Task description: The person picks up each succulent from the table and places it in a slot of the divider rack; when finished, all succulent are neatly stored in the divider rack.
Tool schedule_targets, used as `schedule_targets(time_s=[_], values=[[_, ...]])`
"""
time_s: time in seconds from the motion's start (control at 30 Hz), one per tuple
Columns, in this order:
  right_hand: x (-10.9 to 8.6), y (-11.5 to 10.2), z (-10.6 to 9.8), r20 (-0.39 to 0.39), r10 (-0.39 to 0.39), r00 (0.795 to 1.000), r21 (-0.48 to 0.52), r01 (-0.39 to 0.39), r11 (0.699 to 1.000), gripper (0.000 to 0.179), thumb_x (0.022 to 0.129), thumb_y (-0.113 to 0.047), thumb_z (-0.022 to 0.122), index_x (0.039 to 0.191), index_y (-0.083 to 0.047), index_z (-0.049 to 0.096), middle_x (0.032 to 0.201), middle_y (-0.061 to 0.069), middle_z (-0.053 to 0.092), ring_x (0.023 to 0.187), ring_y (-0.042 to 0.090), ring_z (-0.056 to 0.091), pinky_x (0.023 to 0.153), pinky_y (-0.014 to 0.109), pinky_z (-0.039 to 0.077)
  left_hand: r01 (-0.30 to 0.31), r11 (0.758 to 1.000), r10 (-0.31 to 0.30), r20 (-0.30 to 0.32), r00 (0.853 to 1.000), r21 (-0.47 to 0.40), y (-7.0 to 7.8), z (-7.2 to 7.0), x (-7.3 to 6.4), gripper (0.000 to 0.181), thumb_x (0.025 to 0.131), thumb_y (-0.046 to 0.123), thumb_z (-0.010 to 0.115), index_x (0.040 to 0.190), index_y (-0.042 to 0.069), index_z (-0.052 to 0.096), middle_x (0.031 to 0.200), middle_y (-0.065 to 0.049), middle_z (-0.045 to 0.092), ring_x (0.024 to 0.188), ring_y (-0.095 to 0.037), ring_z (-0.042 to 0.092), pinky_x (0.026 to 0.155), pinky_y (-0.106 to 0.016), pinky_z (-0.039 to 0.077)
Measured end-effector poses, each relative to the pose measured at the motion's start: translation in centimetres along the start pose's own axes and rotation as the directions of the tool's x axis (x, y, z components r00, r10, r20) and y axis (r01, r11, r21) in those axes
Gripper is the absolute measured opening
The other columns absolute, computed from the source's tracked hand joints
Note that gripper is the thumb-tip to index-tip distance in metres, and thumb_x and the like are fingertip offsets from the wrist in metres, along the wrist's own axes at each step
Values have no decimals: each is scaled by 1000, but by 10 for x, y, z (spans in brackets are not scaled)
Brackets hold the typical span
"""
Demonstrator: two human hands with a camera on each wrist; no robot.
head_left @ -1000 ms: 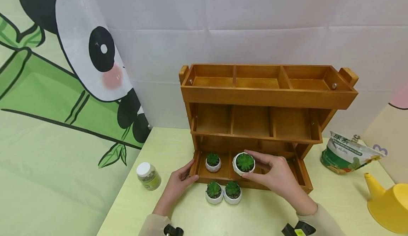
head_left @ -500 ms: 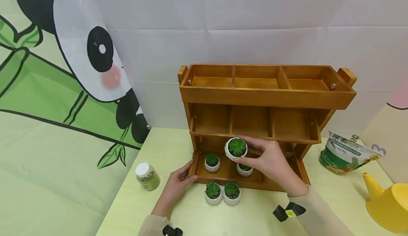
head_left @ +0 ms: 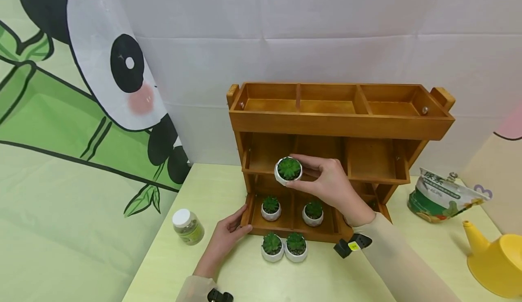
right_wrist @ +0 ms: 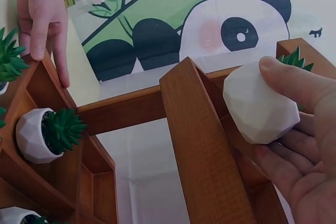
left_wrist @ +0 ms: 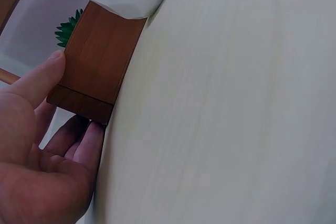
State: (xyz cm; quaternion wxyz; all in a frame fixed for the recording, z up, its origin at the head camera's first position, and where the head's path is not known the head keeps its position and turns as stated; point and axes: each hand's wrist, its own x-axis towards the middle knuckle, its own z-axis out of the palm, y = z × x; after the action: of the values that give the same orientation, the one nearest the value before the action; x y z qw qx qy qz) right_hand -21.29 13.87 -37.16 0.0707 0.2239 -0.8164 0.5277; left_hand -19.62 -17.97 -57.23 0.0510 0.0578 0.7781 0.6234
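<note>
Setting: pale green surface (head_left: 228, 188), panda backdrop (head_left: 102, 66).
Right hand (head_left: 332, 186): grip closed around a faceted white succulent pot (head_left: 288, 170), held at the middle tier of the wooden rack (head_left: 340, 123).
Left hand (head_left: 226, 238): fingers steadied the rack's lower-left corner.
Risk: the smooth pot could likely clip a divider and tip.

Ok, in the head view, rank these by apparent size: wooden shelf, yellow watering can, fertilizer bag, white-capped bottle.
1. wooden shelf, clearly largest.
2. fertilizer bag and yellow watering can: unsure, since the frame edge cuts the can off.
3. white-capped bottle, smallest.
</note>
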Motion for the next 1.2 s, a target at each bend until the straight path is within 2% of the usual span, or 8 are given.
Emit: schedule_targets(time_s=[0.17, 0.5, 0.73, 0.97, 1.2], values=[[12, 0, 3, -2, -23, 1000, -7, 23, 1000, 61, 81, -24, 94, 136, -14, 72, 127, 3, 72, 112, 19, 72, 92, 36, 60, -1, 1000, 1, -3, 1000, 0, 0, 0, 0, 64, 94, 16, 81, 153, 24, 56, 157, -7, 49, 143, -31, 47, 112, -42, 44], [32, 4, 12, -35, -9, 999, -67, 6, 998, 62, 80, -31, 94, 135, -13, 72, 130, 2, 71, 117, 19, 69, 96, 34, 58, 2, 1000, -2, 1, 1000, 13, 0, 0, 0, 65, 94, 18, 81, 154, 24, 56, 158, -7, 48, 143, -31, 47, 112, -41, 45], [44, 1, 19, -37, -59, 998, -74, 57, 996, 60, 82, -28, 93, 134, -8, 72, 128, 6, 72, 114, 20, 71, 93, 33, 59, 2, 1000, -2, -2, 1000, 13, 1, 1, 0, 65, 95, 16, 80, 154, 24, 55, 158, -7, 48, 143, -31, 47, 113, -40, 44], [55, -1, 27, -36, -93, 995, -175, 85, 981, 58, 83, -30, 92, 134, -10, 72, 125, 2, 72, 111, 16, 70, 93, 36, 60, 7, 1000, -6, -4, 1000, 19, 2, 1, 0, 64, 95, 13, 79, 154, 24, 55, 158, -7, 48, 143, -31, 47, 113, -41, 44], [64, -5, 35, -26, -88, 996, -270, 78, 960, 56, 85, -28, 91, 134, -9, 71, 124, 5, 71, 110, 19, 68, 95, 40, 59, 13, 999, -13, -9, 1000, 31, 1, 1, 0, 64, 95, 13, 79, 154, 24, 56, 157, -7, 48, 143, -31, 47, 113, -43, 44]])
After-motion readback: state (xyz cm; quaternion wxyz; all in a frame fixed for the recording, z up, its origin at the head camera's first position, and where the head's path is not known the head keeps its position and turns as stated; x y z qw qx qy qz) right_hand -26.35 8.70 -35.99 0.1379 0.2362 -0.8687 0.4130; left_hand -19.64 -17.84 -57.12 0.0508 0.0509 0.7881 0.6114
